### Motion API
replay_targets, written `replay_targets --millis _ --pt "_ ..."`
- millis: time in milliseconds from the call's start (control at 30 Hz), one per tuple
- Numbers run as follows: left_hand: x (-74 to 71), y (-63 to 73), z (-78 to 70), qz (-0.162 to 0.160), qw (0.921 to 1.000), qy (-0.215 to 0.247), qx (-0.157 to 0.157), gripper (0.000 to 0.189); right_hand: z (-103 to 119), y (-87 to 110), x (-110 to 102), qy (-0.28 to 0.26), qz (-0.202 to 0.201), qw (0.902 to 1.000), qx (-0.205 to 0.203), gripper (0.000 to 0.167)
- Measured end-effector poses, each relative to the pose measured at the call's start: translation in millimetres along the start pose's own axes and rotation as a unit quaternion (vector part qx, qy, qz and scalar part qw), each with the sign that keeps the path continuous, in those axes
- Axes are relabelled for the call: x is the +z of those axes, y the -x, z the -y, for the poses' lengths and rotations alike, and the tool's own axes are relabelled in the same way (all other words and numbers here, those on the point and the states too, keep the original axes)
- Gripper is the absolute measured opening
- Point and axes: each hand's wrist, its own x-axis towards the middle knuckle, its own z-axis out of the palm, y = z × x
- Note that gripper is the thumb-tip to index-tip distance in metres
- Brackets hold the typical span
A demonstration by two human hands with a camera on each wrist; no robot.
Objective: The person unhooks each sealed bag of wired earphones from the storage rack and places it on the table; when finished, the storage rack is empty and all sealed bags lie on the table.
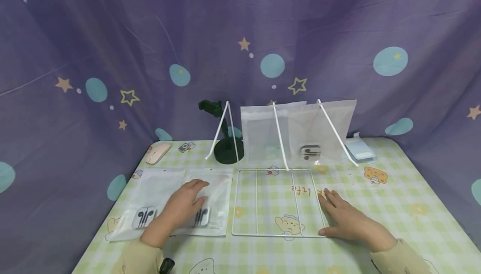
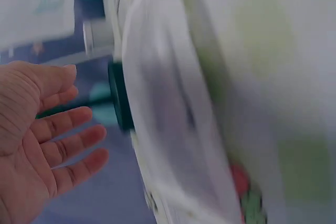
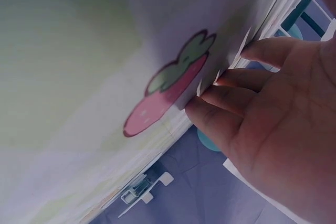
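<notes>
My left hand [image 1: 184, 202] hovers over the right-hand one of two translucent pouches lying flat, its fingers loosely spread and holding nothing. That pouch [image 1: 221, 207] has a case with earphones [image 1: 203, 216] in it, partly hidden by the hand. The other pouch [image 1: 158, 186] has a similar earphone case [image 1: 144, 217]. In the left wrist view my left palm [image 2: 23, 182] is bare. My right hand [image 1: 343, 219] rests beside the right edge of a white wire rack [image 1: 257, 203]. Its fingertips [image 3: 197, 106] touch the tablecloth in the right wrist view.
Two more translucent pouches lean in the rack's upright part, the left one [image 1: 261, 136] and the right one [image 1: 304, 128] with earphones showing. Behind stand a dark green stand [image 1: 225, 153] and a pink computer mouse [image 1: 158, 153]. A light blue packet [image 1: 358, 148] lies at the back right.
</notes>
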Motion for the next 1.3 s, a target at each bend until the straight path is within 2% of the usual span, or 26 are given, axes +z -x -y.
replay_targets --millis 100,200,333,433,567,767,1000,1100,1300 --pt "8.2 -0.9 -22.0 0.012 0.9990 -0.011 0.042 0.039 0.6 0.3 -0.1 0.000 0.001 1.0000 0.002 0.103" --pt "16.8 -0.2 -37.8 0.025 0.9959 -0.023 0.084 0.040 0.5 0.2 0.2 0.001 0.002 1.0000 0.005 0.104" --pt "27.9 2.0 -51.3 0.041 0.9901 -0.052 0.124 0.046 -0.5 -0.2 0.9 0.003 0.002 1.0000 0.006 0.104" --pt "34.9 3.2 -57.8 0.052 0.9882 -0.047 0.137 0.052 -1.2 0.0 1.0 0.005 0.000 1.0000 0.005 0.104" --pt "43.4 4.9 -62.2 0.066 0.9885 -0.028 0.133 0.057 -1.2 0.8 0.3 0.003 -0.004 1.0000 -0.001 0.103" --pt "53.6 6.6 -66.5 0.100 0.9888 -0.026 0.108 0.063 -1.2 1.4 -0.2 0.004 -0.012 0.9997 -0.019 0.102" --pt "60.6 6.1 -70.4 0.083 0.9906 -0.052 0.095 0.070 -1.6 1.7 0.6 0.003 -0.017 0.9996 -0.022 0.102" --pt "61.8 7.0 -71.0 0.087 0.9911 -0.051 0.087 0.072 -2.0 1.3 0.6 0.005 -0.017 0.9996 -0.021 0.102" --pt "62.0 9.1 -70.7 0.129 0.9890 -0.025 0.067 0.082 -4.9 0.0 1.1 0.018 -0.019 0.9994 -0.021 0.103"
